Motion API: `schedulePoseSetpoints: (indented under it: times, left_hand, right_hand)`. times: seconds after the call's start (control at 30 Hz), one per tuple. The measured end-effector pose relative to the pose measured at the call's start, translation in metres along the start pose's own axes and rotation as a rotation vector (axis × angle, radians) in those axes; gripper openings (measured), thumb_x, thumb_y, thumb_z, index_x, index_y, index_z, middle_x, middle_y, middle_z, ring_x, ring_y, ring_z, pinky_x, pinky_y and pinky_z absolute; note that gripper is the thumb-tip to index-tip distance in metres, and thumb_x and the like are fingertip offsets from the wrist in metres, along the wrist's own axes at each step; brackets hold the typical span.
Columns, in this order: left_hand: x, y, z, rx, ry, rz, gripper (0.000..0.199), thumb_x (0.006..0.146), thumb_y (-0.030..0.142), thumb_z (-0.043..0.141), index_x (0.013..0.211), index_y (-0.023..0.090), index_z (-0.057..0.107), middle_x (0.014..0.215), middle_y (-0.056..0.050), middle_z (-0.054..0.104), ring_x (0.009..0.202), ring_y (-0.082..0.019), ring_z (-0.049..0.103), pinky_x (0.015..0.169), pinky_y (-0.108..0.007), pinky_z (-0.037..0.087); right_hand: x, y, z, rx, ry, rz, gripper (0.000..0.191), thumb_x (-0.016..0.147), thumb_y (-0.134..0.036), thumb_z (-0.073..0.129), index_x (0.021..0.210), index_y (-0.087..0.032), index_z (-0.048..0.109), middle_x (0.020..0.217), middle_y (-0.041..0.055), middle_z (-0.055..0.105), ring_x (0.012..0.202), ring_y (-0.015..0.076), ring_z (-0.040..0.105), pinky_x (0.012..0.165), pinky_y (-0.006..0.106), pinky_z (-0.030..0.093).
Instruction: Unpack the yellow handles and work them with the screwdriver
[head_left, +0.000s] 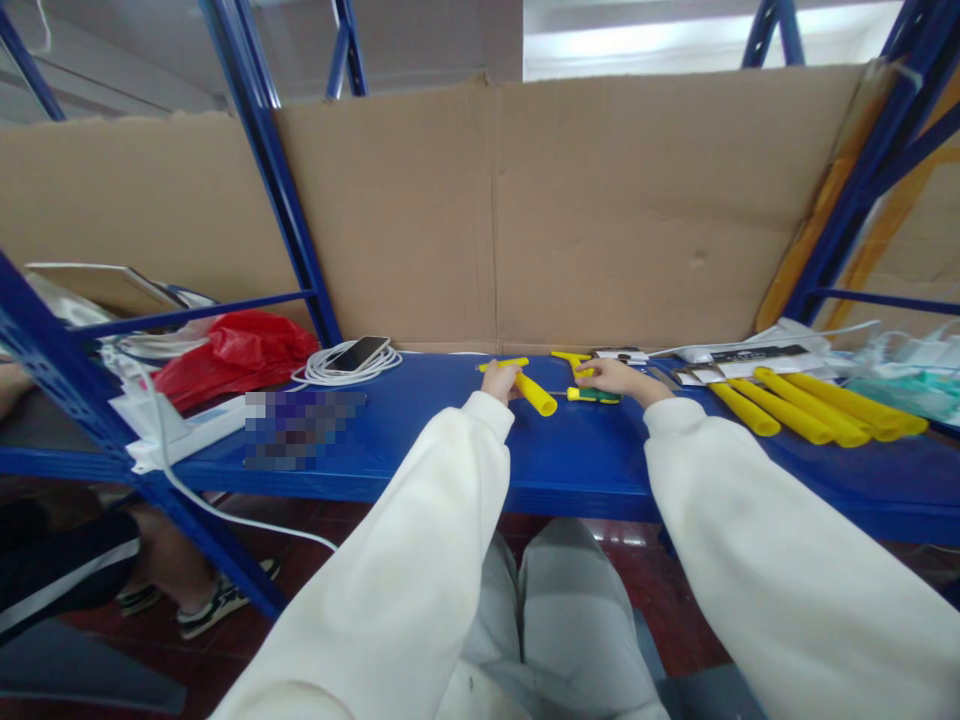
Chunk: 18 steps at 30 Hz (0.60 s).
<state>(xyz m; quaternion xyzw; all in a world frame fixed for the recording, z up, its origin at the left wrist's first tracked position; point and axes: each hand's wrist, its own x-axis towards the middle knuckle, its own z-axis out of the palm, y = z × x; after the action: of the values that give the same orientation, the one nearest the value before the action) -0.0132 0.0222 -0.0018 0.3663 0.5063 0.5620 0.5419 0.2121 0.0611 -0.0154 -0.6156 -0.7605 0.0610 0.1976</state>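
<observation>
My left hand is closed around a yellow tool with a round tube handle that points toward me; a slim yellow crosspiece shows at its far end. To the right, my right hand pinches a small yellow angled piece, partly covered by the fingers. Just beneath that hand lies a screwdriver with a yellow and green handle, its thin shaft pointing left toward the tube handle. All of this is at the middle of the blue shelf top.
Several yellow tube handles lie in a row at right, near flat packages and clear plastic bags. At left are a phone on coiled white cable and a red bag. Cardboard walls the back; blue posts frame it.
</observation>
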Motion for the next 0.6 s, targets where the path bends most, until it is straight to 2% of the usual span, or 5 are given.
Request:
schedulePoseSetpoints:
  times: [0.3,0.43,0.6]
  left_hand:
    - [0.0,0.0,-0.001,-0.014,0.0,-0.011,0.042,0.082,0.008,0.071,0.12,0.018,0.058,0.072,0.003,0.054,0.061,-0.014,0.058,0.064,-0.028,0.051]
    - [-0.001,0.001,-0.001,0.01,0.004,0.003,0.038,0.085,0.006,0.065,0.119,0.018,0.055,0.073,0.002,0.055,0.063,-0.015,0.06,0.063,-0.028,0.052]
    - [-0.002,0.001,-0.001,0.018,0.001,0.009,0.034,0.084,0.007,0.066,0.115,0.018,0.056,0.073,0.002,0.054,0.062,-0.014,0.058,0.062,-0.027,0.052]
  right_hand:
    - [-0.001,0.003,0.001,0.027,-0.004,-0.02,0.039,0.088,-0.03,0.065,0.124,-0.019,0.074,0.113,0.0092,0.077,0.097,0.0241,0.074,0.088,0.031,0.057]
    - [-0.003,0.004,-0.004,0.009,0.031,-0.024,0.038,0.091,-0.032,0.061,0.125,-0.02,0.074,0.11,0.0075,0.078,0.096,0.0232,0.074,0.086,0.03,0.057]
    - [-0.008,0.0,-0.011,-0.057,0.027,0.014,0.044,0.087,-0.032,0.069,0.127,-0.017,0.072,0.113,0.0103,0.077,0.095,0.0244,0.074,0.086,0.029,0.056]
